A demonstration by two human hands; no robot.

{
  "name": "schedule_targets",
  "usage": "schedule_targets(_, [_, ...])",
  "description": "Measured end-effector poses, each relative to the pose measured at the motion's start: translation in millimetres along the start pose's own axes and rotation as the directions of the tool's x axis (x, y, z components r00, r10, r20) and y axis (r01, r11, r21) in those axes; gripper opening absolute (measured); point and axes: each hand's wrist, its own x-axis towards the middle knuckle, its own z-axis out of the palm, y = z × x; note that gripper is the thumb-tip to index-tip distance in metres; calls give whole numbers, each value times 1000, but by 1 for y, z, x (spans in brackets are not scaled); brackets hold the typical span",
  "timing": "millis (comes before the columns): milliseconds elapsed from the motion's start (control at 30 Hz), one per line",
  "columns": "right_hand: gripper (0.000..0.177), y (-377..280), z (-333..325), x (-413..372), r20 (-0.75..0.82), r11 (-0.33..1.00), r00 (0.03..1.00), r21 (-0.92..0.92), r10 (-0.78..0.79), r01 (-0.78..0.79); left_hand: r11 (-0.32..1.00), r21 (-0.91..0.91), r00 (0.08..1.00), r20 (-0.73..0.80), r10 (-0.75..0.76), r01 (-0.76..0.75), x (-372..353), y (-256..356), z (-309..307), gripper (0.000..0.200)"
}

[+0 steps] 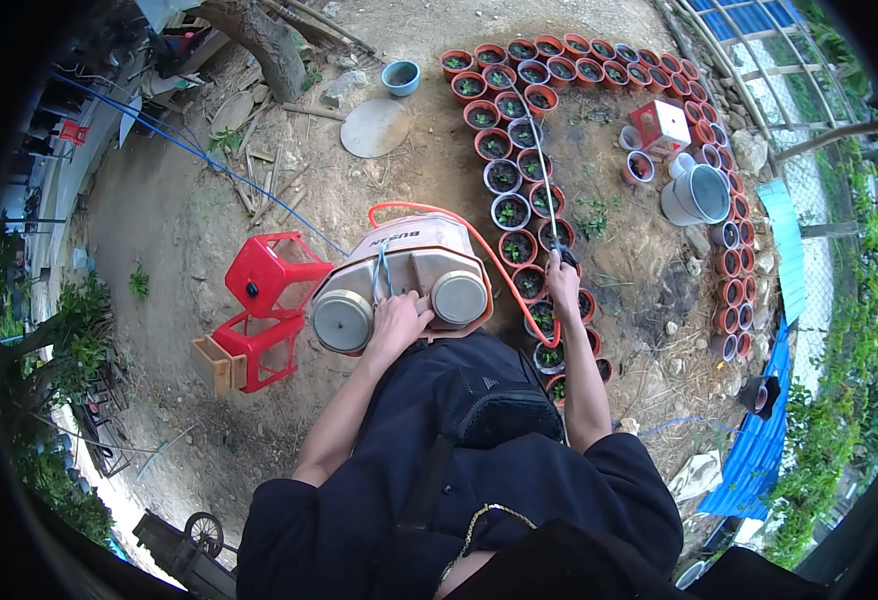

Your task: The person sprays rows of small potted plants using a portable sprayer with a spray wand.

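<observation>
A backpack sprayer [417, 268] with a cream-coloured tank and two round caps is in front of my body. My left hand [399, 322] is closed on its top between the caps, at a small handle beside a pale blue strap [383, 270]. In my right hand [563, 285] is the black grip of a long thin spray wand [541, 160], which points away over the potted seedlings [511, 210]. An orange hose [504, 268] loops from the tank to the grip. Whether spray leaves the tip cannot be made out.
Two red plastic stools [264, 275] lie left of the sprayer, near a wooden box [217, 365]. Farther off are a blue pot [400, 78] and a round slab [374, 128]. To the right stand a grey bucket [699, 195] and a red-and-white stool [662, 130]. A blue cord [199, 150] crosses the left.
</observation>
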Motion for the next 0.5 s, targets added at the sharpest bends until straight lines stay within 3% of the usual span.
schedule_targets(500, [63,3,9,23,-18,998,1000,58,2,-1,1000,-21,1000,-1,-6,6,6,-5,-3,39])
